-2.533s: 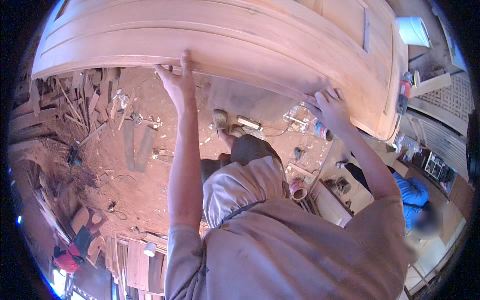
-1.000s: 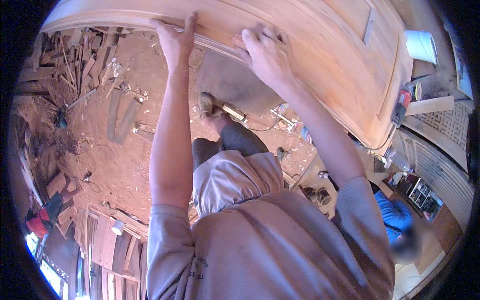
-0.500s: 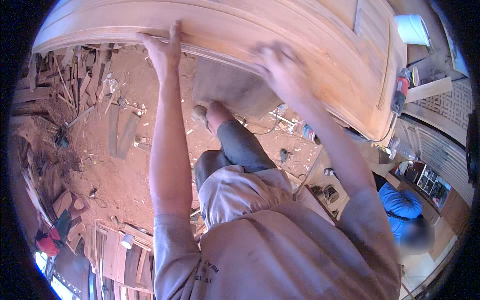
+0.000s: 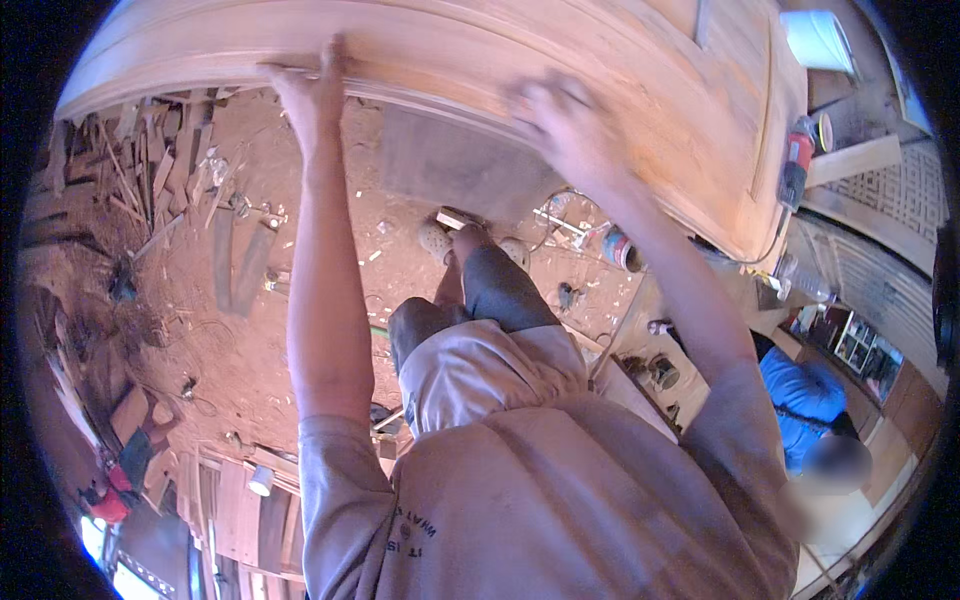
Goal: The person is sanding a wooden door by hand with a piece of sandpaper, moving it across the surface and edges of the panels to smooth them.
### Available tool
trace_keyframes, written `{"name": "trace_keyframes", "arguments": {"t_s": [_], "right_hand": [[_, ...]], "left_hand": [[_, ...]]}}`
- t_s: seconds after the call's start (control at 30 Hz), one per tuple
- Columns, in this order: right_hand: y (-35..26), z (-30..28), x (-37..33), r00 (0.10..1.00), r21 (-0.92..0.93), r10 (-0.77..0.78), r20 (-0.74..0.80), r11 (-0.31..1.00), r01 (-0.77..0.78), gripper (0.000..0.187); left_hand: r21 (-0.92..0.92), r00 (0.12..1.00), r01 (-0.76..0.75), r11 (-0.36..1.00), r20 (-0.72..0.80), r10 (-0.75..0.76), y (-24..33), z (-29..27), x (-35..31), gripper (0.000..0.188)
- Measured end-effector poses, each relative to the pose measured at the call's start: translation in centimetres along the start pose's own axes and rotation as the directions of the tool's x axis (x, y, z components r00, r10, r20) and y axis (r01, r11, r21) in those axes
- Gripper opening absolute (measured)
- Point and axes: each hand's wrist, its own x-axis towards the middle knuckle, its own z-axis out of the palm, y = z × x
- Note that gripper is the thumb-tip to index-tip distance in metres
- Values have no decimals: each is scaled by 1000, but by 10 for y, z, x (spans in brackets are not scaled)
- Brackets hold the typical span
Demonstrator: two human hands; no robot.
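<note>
A dim workshop with a reddish earth floor [image 4: 235,365] is seen from above, its edges bent by a round fisheye lens. Scrap wood [image 4: 130,165] lies heaped at the left, and pale chips dot the ground. Across the top stretches the work, a large wooden panel [image 4: 450,45] with grooved mouldings, in front of the person, its near edge curving from far left to lower right. The left hand [image 4: 315,100] has hold of that near edge, thumb laid over the face and the other fingers spread to the left at the rim, partly hidden. Farther right, the right hand [image 4: 575,130] is over the panel's face near the same edge, fingers bent and half curled; it is blurred, so whether it holds anything cannot be told. Just beside the panel's right end is a red-and-black power tool [image 4: 797,165] with a cord, with a white bucket [image 4: 820,42] above it and a clear plastic bottle [image 4: 803,278] below. A tin [image 4: 620,248] lies on the ground under the right forearm. At the lower right, another person in a blue top [image 4: 803,398] bends forward, well apart from the panel.
</note>
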Motion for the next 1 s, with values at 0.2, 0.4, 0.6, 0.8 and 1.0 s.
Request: {"name": "trace_keyframes", "arguments": {"t_s": [0.2, 0.4, 0.6, 0.8, 1.0], "right_hand": [[2, 13, 2, 1000, -38, -20, -19, 999, 19, 27], [76, -61, -128, 972, -194, 150, 180, 974, -115, 25], [74, -65, -123, 957, -170, 146, 251, 980, -105, 28], [115, -68, -183, 987, -82, 124, 105, 990, -115, 26], [85, -53, -129, 982, 6, 123, 145, 992, -125, 23]], "left_hand": [[62, 992, 117, 991, 32, -119, -1, -7, -1, 128], [0, 998, 46, 999, 46, -46, 1, 1, -2, 125], [77, 988, 145, 986, 34, -148, -7, -6, -1, 127], [202, 991, 111, 973, -94, -94, 24, 7, -49, 113], [-375, 951, 262, 889, -55, -303, 102, 91, -175, 94]]}}
